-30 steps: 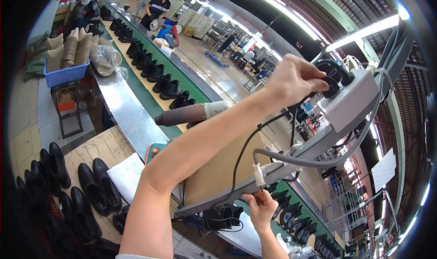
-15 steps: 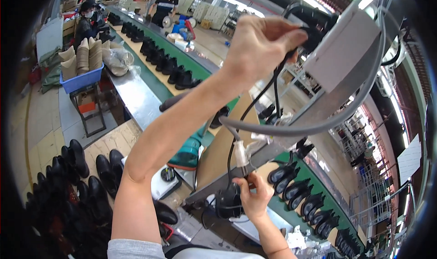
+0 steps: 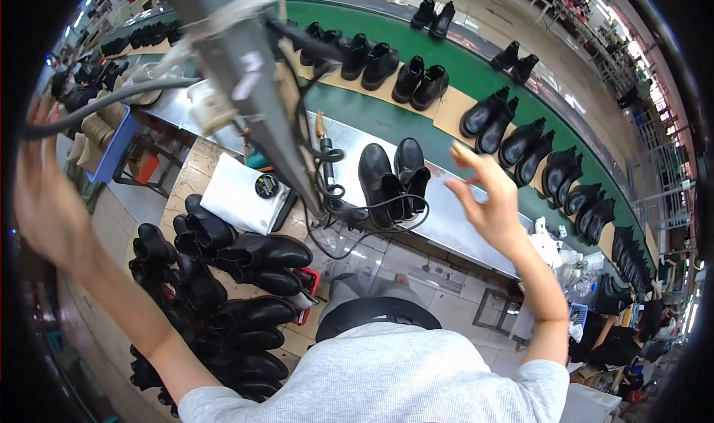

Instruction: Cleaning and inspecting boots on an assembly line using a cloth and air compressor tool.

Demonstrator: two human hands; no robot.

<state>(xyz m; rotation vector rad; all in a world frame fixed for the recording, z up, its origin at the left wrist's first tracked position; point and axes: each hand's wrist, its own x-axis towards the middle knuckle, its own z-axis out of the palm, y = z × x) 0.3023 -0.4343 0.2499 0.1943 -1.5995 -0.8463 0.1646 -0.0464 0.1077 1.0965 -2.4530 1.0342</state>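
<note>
My right hand (image 3: 489,206) is raised over the metal tabletop (image 3: 461,218), its fingers apart and nothing in them. To its left, a pair of black ankle boots (image 3: 378,174) rests on that tabletop, with a loop of black cord (image 3: 425,218) lying across them. Next to the boots is a slim black-handled tool (image 3: 327,159) with a coiled cord. Far to the left, my left hand (image 3: 52,207) is smeared by motion. Its fingers overlap a thick grey cable (image 3: 111,98) in the picture; whether they touch it, I cannot tell.
A grey metal post (image 3: 256,88) slants close in front of me. Beyond it runs a green conveyor belt (image 3: 335,99) lined with black boots (image 3: 420,81). Many black shoes (image 3: 253,313) crowd the lower left, near a white cloth (image 3: 238,192) bearing a round black tin (image 3: 265,186). A blue crate (image 3: 119,144) stands left.
My view has swung downward and right. My left hand has left the black fitting by the grey box and moved far left. My right hand has come off the cord by the post and opened.
</note>
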